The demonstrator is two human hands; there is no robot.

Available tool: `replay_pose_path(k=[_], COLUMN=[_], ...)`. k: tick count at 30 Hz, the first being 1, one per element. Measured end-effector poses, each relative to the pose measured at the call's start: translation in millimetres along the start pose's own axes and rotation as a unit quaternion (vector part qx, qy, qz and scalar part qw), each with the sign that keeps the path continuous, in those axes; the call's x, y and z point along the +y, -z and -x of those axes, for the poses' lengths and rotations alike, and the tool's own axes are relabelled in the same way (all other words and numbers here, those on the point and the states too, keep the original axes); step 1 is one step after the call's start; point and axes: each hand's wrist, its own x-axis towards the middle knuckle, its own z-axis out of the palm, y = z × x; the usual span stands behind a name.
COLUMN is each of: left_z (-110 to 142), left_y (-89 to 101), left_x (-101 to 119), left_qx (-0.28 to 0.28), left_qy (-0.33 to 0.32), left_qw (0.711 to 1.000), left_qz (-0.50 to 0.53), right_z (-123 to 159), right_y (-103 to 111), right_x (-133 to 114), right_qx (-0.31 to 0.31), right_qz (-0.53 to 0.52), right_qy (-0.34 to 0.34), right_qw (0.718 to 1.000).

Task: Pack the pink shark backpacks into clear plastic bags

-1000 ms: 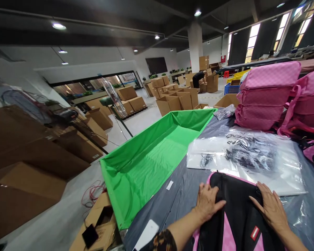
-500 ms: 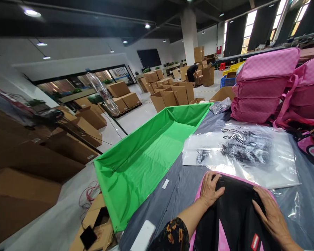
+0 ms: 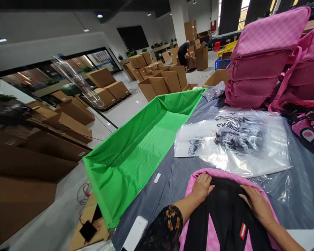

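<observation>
A pink and black backpack (image 3: 225, 212) lies back-up on the grey table cover (image 3: 172, 181) right in front of me. My left hand (image 3: 202, 187) rests at its top left edge, fingers curled over the black panel. My right hand (image 3: 255, 204) lies on the top right of the black panel, fingers bent and pressing the fabric. Just beyond the backpack lies a stack of clear plastic bags (image 3: 235, 143) with black print.
A green fabric trough (image 3: 143, 146) hangs along the table's left edge. Stacked pink backpacks (image 3: 261, 59) stand at the far right. Cardboard boxes (image 3: 157, 83) fill the floor; a person (image 3: 183, 52) bends over boxes far back. A white object (image 3: 134, 233) lies near the table's near edge.
The view has tipped downward and the backpack's pink rim now shows. Both hands have shifted inward along the top of the black panel, curling onto it.
</observation>
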Motion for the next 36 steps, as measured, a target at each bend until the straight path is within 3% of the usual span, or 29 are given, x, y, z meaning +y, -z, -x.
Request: replay_pose_path(k=[3, 5, 7, 11, 14, 17, 21, 23, 25, 27, 29, 33, 36], left_z=[-30, -38, -30, 16, 39, 37, 30, 32, 36, 40, 43, 40, 36], left_y=[4.0, 14.6, 31.0, 53.1, 44.6, 27.1, 9.3, 3.0, -2.6, -7.5, -11.5, -18.0, -20.6], left_x=[-4, 1, 14, 61, 88, 93, 86, 85, 86, 87, 87, 86, 86], left_qx=[-0.031, -0.051, -0.065, -0.073, -0.116, -0.109, -0.078, -0.07, -0.065, -0.056, -0.039, -0.019, -0.011], left_qy=[0.03, 0.051, 0.067, 0.064, 0.08, 0.113, 0.125, 0.127, 0.125, 0.115, 0.104, 0.101, 0.105], left_qw=[0.999, 0.997, 0.996, 0.994, 0.984, 0.977, 0.98, 0.981, 0.983, 0.986, 0.991, 0.994, 0.994], left_qz=[-0.001, -0.002, -0.002, 0.041, 0.111, 0.141, 0.136, 0.13, 0.122, 0.104, 0.077, 0.036, 0.043], right_z=[-32, -48, -57, -58, -48, -34, -34, -46, -64, -84, -105, -129, -101], right_y=[4, 9, 12, 10, 0, -4, 23, 46, 63, 67, 61, 53, 61], right_x=[11, 15, 16, 8, -12, -29, -15, 1, 13, 20, 24, 23, -1], right_qx=[-0.11, -0.136, -0.133, -0.109, -0.068, -0.021, -0.003, -0.034, -0.113, -0.198, -0.242, -0.237, -0.185], right_qz=[0.018, 0.029, 0.036, 0.059, 0.084, 0.114, 0.097, 0.106, 0.133, 0.144, 0.145, 0.152, 0.176], right_qy=[-0.044, -0.064, -0.074, -0.084, -0.082, -0.085, 0.006, 0.037, 0.007, -0.034, -0.061, -0.083, -0.1], right_qw=[0.993, 0.988, 0.988, 0.989, 0.991, 0.99, 0.995, 0.993, 0.985, 0.969, 0.957, 0.956, 0.962])
